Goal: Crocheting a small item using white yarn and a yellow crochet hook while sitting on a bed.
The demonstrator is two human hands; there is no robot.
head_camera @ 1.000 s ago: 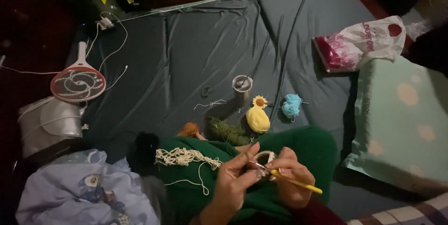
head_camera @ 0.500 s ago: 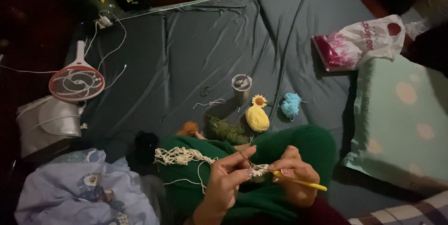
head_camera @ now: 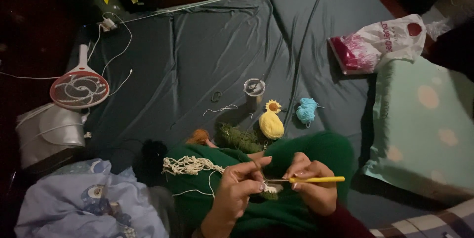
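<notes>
The right hand [head_camera: 311,188] grips a yellow crochet hook [head_camera: 316,180] like a pencil; the left hand [head_camera: 237,188] pinches the cream lacework [head_camera: 192,165], keeping yarn taut over the lap.

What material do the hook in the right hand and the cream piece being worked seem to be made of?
The crochet hook: yellow handle looks like smooth plastic or rubber; the thin grey shaft looks metallic. The cream piece looks like matte cotton-type yarn, as its open, knotted mesh suggests; the fibre is uncertain.

Left hand [head_camera: 236,188] pinching (fingertips together), right hand [head_camera: 312,188] curled, close together
</notes>
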